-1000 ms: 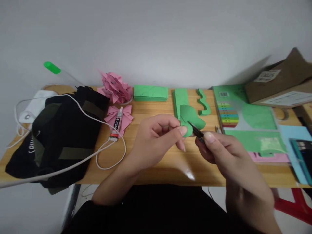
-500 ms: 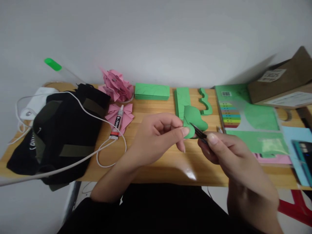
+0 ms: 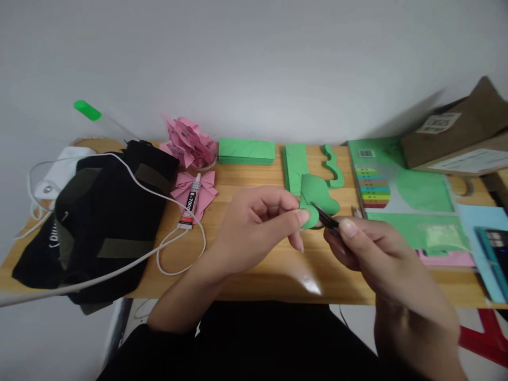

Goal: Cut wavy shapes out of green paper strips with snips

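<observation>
My left hand (image 3: 265,217) pinches a curved green paper piece (image 3: 319,194) by its lower left edge, between thumb and fingers. The paper is held above the table and has a rounded outline. My right hand (image 3: 369,246) is closed around small dark scissors (image 3: 328,221), whose handles are mostly hidden by the fingers. One blade lies over the paper near a slit or line, and the other shows partly below it. Behind the paper lies a green strip stack (image 3: 296,161) with drawn lines. To its right stands a wavy green paper offcut (image 3: 332,166).
A green paper stack (image 3: 246,151), a pink paper flower (image 3: 188,142) and a glue tube (image 3: 189,203) on folded pink paper lie left of centre. A black bag (image 3: 111,211) with a white cable fills the left. Paper packs (image 3: 420,190) and a cardboard box (image 3: 456,127) are right.
The view has shifted slightly. Both hands stay almost in place, with the scissors still at the green paper; my right hand sits very slightly lower and further right in view.
</observation>
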`<action>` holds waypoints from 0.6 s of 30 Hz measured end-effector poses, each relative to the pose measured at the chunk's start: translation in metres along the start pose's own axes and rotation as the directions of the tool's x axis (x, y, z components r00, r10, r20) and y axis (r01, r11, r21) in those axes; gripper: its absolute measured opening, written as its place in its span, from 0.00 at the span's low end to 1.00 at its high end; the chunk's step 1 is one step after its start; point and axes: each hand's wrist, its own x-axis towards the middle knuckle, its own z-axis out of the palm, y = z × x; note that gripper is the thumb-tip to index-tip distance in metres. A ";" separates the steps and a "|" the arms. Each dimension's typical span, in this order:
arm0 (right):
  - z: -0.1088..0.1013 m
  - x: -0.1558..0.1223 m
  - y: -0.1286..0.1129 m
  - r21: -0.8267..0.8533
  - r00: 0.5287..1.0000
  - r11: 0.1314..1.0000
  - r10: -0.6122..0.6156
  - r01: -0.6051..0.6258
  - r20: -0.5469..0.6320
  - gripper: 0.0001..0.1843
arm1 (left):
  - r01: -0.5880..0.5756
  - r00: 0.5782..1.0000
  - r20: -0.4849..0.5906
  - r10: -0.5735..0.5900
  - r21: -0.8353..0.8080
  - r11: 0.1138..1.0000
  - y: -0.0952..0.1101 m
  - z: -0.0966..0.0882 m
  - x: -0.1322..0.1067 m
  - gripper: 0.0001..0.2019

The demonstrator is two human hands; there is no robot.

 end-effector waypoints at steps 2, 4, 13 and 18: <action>-0.001 -0.001 0.000 -0.014 1.000 1.000 0.002 -0.002 0.003 0.28 | 0.000 1.000 0.009 0.000 0.000 1.000 0.000 -0.001 0.000 0.13; -0.001 -0.001 0.001 -0.020 1.000 1.000 0.006 -0.006 0.007 0.28 | 0.000 1.000 0.014 0.000 -0.009 1.000 -0.001 -0.001 -0.001 0.13; 0.002 -0.002 0.001 -0.003 0.999 1.000 0.031 -0.031 0.008 0.28 | -0.008 1.000 0.008 0.008 0.010 1.000 -0.003 -0.003 -0.003 0.14; 0.008 0.000 0.003 0.073 0.996 0.994 0.079 -0.082 0.047 0.30 | 0.001 1.000 0.004 -0.001 0.010 1.000 -0.010 -0.004 -0.004 0.13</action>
